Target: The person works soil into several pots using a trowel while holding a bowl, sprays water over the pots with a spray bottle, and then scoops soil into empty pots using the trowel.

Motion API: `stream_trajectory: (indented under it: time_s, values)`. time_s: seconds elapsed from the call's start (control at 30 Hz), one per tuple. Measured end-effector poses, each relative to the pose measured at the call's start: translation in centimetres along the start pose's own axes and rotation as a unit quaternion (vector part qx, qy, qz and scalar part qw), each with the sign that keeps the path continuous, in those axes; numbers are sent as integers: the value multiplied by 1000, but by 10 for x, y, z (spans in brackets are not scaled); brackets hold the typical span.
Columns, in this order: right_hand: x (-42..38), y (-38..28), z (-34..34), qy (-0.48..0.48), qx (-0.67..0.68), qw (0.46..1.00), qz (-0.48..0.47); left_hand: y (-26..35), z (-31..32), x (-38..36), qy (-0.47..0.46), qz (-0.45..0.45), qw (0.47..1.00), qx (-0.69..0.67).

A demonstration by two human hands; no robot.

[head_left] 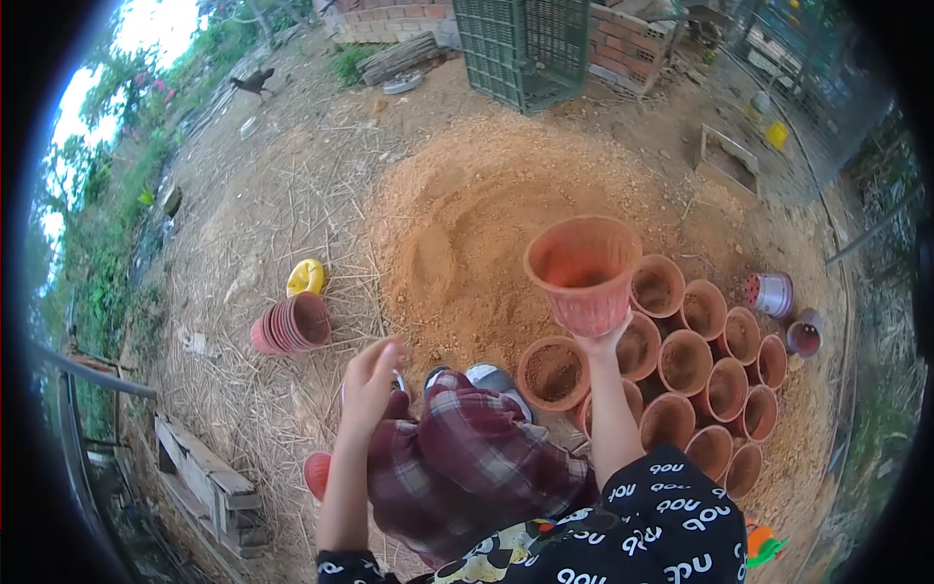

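My right hand (605,341) holds up a reddish-brown plastic flower pot (587,304) from below, its mouth tilted toward me. The fingers are mostly hidden behind the pot's lower wall. My left hand (370,382) is raised over my knee with nothing in it, its fingers stretched out. Beneath and beside the held pot, several matching flower pots (685,362) stand in close rows on the ground, with brown soil inside. One soil-filled pot (554,374) sits nearest my feet. Ahead of me spreads a low heap of orange-brown soil (467,204).
At left, a nested stack of pots (290,323) lies on its side near a yellow object (305,277). A green crate (522,54) stands behind the soil. Pale pots (769,294) lie at far right, a wooden pallet (206,482) at lower left. A dark chicken (253,82) is farther off.
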State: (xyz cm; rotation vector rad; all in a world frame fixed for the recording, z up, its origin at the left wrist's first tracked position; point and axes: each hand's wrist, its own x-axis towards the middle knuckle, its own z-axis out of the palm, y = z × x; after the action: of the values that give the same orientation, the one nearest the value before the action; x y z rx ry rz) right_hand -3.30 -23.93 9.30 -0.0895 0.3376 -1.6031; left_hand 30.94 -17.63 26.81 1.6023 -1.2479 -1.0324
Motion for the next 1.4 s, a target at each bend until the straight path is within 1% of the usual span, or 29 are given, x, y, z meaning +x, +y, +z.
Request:
stream_trajectory:
  time_s: [0.07, 0.13, 0.23, 0.27, 0.4, 0.5, 0.53, 0.57, 0.6, 0.63, 0.67, 0.7, 0.73, 0.77, 0.83, 0.87, 0.9, 0.97, 1.0, 1.03, 1.1, 1.13, 1.2, 1.23, 1.27, 1.3, 1.33, 1.37, 1.4]
  values:
    - [-10, -2, 16, -99, 71, 992, -16, 19, 31, 19, -170, -30, 985, 31]
    - [-8, -4, 12, -63, -30, 991, -112, 37, 68, 38, -224, -32, 972, 62]
    - [-22, -2, 22, -89, 42, 987, -126, 53, 117, 57, -298, -53, 951, 55]
    - [-23, -7, 15, -94, -18, 989, -115, 54, 135, 59, -316, -80, 945, 13]
    - [-32, -22, -12, -44, 42, 998, 13, 38, 167, 70, -259, -57, 961, 75]
    - [-50, -30, -39, -109, 56, 992, 5, 19, 166, 80, -268, -26, 948, 172]
    - [-75, -52, -11, -20, 78, 992, 99, -7, 171, 99, -333, -36, 938, 87]
    - [-79, -64, -31, -24, -43, 988, 149, -26, 159, 125, -313, 16, 941, 130]
    - [-98, -76, -40, -10, -32, 991, 128, -25, 165, 127, -288, 12, 951, 115]
    - [-116, -88, -47, 111, -232, 966, 25, -17, 174, 122, -263, 10, 960, 99]
    - [-137, -102, -53, 229, -418, 876, -72, -7, 178, 116, -235, -54, 970, 28]
    - [-169, -130, -74, 190, -463, 857, -125, -13, 180, 121, -247, -53, 967, 34]
    - [-200, -145, -97, 254, -435, 846, -174, -24, 174, 139, -193, -54, 980, 20]
    - [-243, -168, -124, 271, -509, 784, -231, -32, 169, 153, -137, -56, 989, 7]
    - [-335, -202, -136, 464, -498, 721, -132, -42, 165, 164, -132, -73, 988, 23]
    - [-387, -213, -151, 485, -632, 592, -125, -44, 159, 170, -114, -84, 989, 34]
    - [-434, -224, -143, 545, -683, 487, -4, -50, 153, 182, -119, -85, 988, 43]
    - [-516, -233, -149, 630, -638, 413, 159, -68, 142, 203, -69, -120, 989, 44]
    - [-555, -229, -157, 636, -603, 414, 246, -70, 139, 204, -69, -121, 989, 47]
    - [-593, -204, -205, 684, -608, 355, 192, -71, 134, 206, -65, -125, 989, 36]
    - [-639, -167, -244, 722, -491, 434, 222, -77, 121, 216, -59, -130, 990, 15]
    - [-639, -161, -238, 681, -362, 558, 306, -90, 111, 229, -66, -124, 990, 9]
    - [-624, -126, -253, 711, -405, 486, 307, -117, 74, 251, -87, -84, 993, 5]
    - [-628, -109, -274, 734, -436, 459, 246, -130, 57, 260, -96, -57, 994, 7]
    - [-659, -95, -347, 752, -401, 471, 229, -141, 45, 264, -95, -34, 995, 14]
    - [-669, -69, -381, 793, -114, 596, -50, -132, 44, 255, -49, -96, 994, -11]
    - [-684, -62, -417, 771, -54, 624, -115, -124, 40, 246, -7, -158, 987, -41]
    - [-706, -60, -436, 755, -77, 629, -169, -123, 33, 244, 23, -166, 985, -46]
    - [-691, -89, -370, 783, -127, 604, -74, -128, 23, 240, 49, -176, 982, -52]
